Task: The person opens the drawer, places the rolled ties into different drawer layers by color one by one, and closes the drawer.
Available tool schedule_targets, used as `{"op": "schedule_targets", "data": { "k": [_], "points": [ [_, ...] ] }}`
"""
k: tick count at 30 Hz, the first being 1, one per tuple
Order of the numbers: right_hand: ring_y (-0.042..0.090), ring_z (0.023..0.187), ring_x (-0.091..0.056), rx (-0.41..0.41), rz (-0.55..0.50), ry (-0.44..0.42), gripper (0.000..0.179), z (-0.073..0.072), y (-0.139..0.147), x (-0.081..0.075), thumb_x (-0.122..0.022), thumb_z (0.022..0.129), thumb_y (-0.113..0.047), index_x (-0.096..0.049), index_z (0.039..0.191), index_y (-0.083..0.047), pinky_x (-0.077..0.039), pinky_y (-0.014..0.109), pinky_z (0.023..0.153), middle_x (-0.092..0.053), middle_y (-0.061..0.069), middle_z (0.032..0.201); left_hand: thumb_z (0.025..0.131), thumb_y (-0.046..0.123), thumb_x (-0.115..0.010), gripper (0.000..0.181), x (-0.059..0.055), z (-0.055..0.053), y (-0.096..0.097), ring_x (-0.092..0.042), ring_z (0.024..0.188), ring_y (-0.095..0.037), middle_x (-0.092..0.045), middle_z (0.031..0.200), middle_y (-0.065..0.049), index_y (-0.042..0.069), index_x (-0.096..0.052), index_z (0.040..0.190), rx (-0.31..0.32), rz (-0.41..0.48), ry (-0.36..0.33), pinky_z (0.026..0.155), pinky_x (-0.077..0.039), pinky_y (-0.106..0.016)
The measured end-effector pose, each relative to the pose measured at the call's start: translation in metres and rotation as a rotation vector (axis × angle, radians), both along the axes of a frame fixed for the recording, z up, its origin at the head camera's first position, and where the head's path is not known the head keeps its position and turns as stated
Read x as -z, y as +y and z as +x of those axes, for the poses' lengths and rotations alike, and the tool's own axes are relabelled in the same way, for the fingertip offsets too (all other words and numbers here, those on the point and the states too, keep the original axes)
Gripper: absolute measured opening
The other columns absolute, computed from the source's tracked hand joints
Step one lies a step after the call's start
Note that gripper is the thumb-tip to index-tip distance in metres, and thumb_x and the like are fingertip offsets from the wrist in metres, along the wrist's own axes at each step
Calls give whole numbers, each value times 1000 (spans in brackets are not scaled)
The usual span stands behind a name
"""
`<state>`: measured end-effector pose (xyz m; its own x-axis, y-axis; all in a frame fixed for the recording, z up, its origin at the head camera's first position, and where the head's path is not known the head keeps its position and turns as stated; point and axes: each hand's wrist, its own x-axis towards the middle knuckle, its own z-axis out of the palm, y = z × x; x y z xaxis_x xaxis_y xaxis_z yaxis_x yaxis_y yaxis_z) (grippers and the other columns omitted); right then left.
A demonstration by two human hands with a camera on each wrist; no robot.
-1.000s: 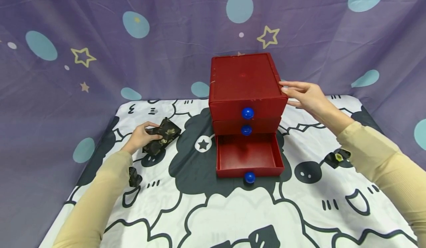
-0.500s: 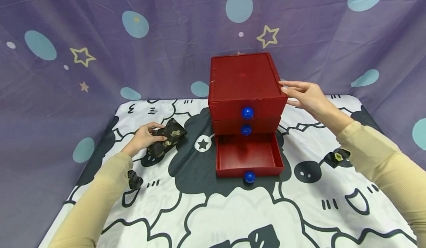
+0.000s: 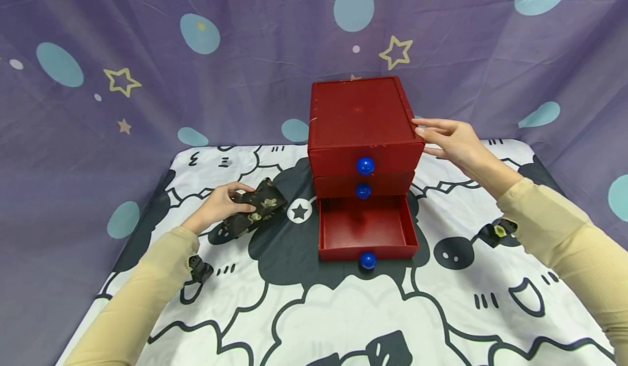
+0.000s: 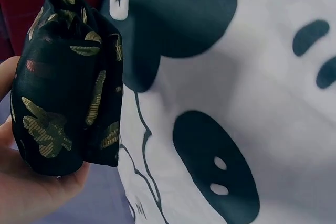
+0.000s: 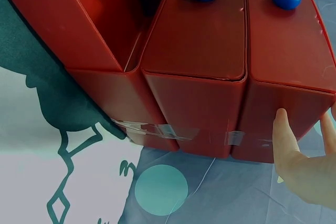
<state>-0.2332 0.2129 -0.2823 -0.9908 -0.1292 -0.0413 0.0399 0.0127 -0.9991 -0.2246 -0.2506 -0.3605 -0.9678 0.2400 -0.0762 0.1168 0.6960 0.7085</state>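
Note:
My left hand (image 3: 221,205) holds a folded black cloth (image 3: 260,208) with a gold leaf pattern, thumb on the near side and fingers behind. In the left wrist view the cloth (image 4: 52,103) shows as a thick, rolled bundle. To its right stands a red cabinet (image 3: 360,109) of three stacked drawers with round blue knobs. Its bottom drawer (image 3: 363,232) is pulled out with nothing inside; the upper two are closed. My right hand (image 3: 456,139) rests straight fingertips on the cabinet's upper right side. The right wrist view shows a fingertip (image 5: 282,114) against the top section.
A white cloth (image 3: 235,300) with dark cartoon figures covers the table. Behind the cabinet hangs a purple curtain (image 3: 265,82) with stars and blue ovals. Clear tape (image 5: 168,131) runs along the cabinet's side.
My left hand has moved the black cloth rightward and slightly nearer, toward the cabinet. My right hand and the drawers have stayed where they were.

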Motion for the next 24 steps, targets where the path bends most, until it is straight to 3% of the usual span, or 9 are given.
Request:
{"op": "schedule_targets", "data": {
  "k": [24],
  "points": [
    [8, 91, -58, -4, -10, 8, 47, 0, 0, 1, -68, 77, -22, -56, 121, -10, -50, 23, 71, -54, 3, 112, 69, 17, -75, 42, -15, 13, 41, -53, 90, -24, -57, 110, -11, 8, -61, 107, 138, 33, -27, 75, -43, -32]
  ]
}}
